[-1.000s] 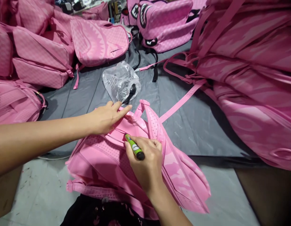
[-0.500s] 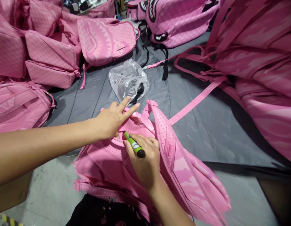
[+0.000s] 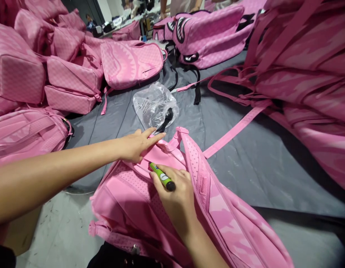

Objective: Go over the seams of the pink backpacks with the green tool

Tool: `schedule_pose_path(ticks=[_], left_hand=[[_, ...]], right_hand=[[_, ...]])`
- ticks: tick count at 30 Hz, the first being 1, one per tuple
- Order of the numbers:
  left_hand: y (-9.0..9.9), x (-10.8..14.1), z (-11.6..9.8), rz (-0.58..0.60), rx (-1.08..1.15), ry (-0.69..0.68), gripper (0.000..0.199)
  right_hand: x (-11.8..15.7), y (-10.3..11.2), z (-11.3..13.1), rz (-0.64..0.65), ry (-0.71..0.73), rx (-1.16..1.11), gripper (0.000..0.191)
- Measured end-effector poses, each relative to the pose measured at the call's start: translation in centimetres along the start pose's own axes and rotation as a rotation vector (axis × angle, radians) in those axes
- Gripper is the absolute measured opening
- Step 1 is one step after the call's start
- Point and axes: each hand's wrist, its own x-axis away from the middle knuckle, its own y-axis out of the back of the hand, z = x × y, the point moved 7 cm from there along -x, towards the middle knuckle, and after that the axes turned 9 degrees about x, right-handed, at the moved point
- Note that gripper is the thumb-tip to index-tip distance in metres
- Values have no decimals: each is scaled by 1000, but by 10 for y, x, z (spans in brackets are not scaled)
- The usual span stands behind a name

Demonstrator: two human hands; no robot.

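Note:
A pink backpack (image 3: 119, 190) with camouflage-patterned sides and dotted padding lies in front of me, its upper end on the grey-covered table. My right hand (image 3: 178, 190) is closed around a green marker pen (image 3: 161, 175) with a black end. The marker's front end points at the pink panel near the top of the backpack. My left hand (image 3: 137, 145) lies on that upper edge, index and middle fingers stretched out. Its thumb is partly hidden against the fabric. Beyond my fingers sits a clear plastic bag (image 3: 154, 100) with something black at its opening.
Pink backpacks are piled at the left (image 3: 74, 78), and a stack of camouflage backpacks (image 3: 306, 74) rises at the right. Pink shark-face bags (image 3: 211, 33) stand at the back. The grey table cover (image 3: 245, 160) spreads between them. Another person's arm (image 3: 199, 4) shows at the top.
My view has tilted up a little, so everything sits lower in the picture. Both hands stay at the backpack's upper edge, the marker still in my right hand.

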Motion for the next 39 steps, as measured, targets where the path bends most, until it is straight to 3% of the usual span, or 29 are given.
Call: schedule_pose_path(ticks=[10,14,18,26,32,34,36,38,39], left_hand=[[-5,-9,16,67,125,-20,110],[-7,-12,22,50,163,-50,108],[-11,-3,32,40,215,-51,107],[-27,22,78,-70,397,16,113],[-40,28,80,-103,371,-4,116],[-49,40,75,-109,362,-38,115],[-59,53,70,-128,344,-59,114],[-66,63,67,-167,327,-51,113],[-69,66,68,-195,320,-32,114]], right_hand=[[-2,-3,-1,-2,12,-20,17],[-1,-7,5,102,34,-32,21],[-1,-17,18,175,69,-35,18],[7,-45,47,240,230,-77,16],[22,-53,44,285,219,-146,15],[32,-38,45,177,200,-218,18],[40,-8,49,-44,214,-239,27],[38,19,59,-250,309,-89,27],[33,23,68,-276,385,38,22]])
